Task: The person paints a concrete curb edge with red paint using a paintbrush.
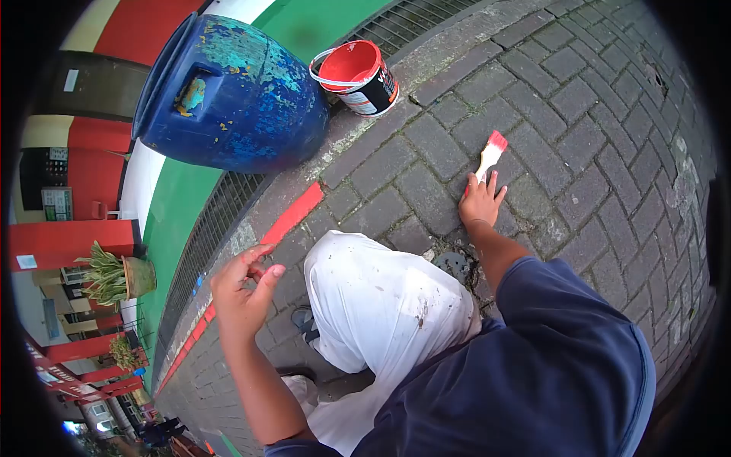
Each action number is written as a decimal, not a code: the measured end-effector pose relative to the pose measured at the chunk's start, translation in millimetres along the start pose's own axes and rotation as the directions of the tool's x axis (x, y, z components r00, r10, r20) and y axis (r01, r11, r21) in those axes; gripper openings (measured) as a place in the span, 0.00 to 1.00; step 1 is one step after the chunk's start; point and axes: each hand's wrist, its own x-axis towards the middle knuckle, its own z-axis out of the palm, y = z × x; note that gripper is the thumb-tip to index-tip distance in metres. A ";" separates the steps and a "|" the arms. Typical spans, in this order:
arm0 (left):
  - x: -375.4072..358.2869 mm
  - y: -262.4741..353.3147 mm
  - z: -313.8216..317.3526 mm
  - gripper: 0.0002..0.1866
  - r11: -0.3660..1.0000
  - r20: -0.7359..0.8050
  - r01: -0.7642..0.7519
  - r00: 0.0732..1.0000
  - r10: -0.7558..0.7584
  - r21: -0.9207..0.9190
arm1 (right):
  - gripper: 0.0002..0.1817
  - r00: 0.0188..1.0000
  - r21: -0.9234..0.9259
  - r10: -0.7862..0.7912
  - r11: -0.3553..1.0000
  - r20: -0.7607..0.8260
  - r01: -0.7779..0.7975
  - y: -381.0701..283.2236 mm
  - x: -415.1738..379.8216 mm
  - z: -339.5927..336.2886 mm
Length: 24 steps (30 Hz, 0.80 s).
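Observation:
My right hand point(481, 204) is low over the grey paving, its fingers around the handle of a paintbrush point(489, 158). The brush has a pale handle and red-wet bristles pointing away from me; part of the handle is hidden by the fingers. My left hand point(242, 288) hangs in the air to the left of my knee, holding nothing, with thumb and half-bent fingers apart and red stains on the fingertips. Beneath it, a red painted stripe point(293, 213) runs along the kerb. A paint bucket point(365, 93), red inside with a white handle, stands at the kerb.
A blue plastic barrel point(251, 126) with flaking turquoise paint stands beside the bucket. Behind the kerb runs a metal drain grate point(199, 228), then a green painted strip point(171, 206). Potted plants point(139, 276) stand farther left. My white-trousered knee point(381, 289) is between my hands.

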 end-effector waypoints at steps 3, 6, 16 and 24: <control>-12.5 -7.1 -7.6 0.16 1.000 -0.091 0.018 0.996 -0.016 0.019 | 0.21 1.000 -0.005 -0.005 1.000 -0.028 0.005 1.3 1.5 6.0; -22.4 -2.4 0.4 0.16 0.998 -0.080 0.060 0.995 -0.060 0.002 | 0.21 0.999 0.020 -0.014 1.000 -0.040 0.015 1.9 0.8 5.7; 74.5 -3.5 126.1 0.30 0.965 0.313 0.228 0.933 -0.179 -0.130 | 0.23 1.000 0.007 0.019 1.000 -0.017 -0.019 -2.4 -1.0 2.9; 279.2 -83.4 232.4 0.58 0.462 0.413 0.736 0.667 -0.620 -0.494 | 0.24 0.998 0.025 0.021 0.999 -0.061 -0.020 -2.7 7.4 14.5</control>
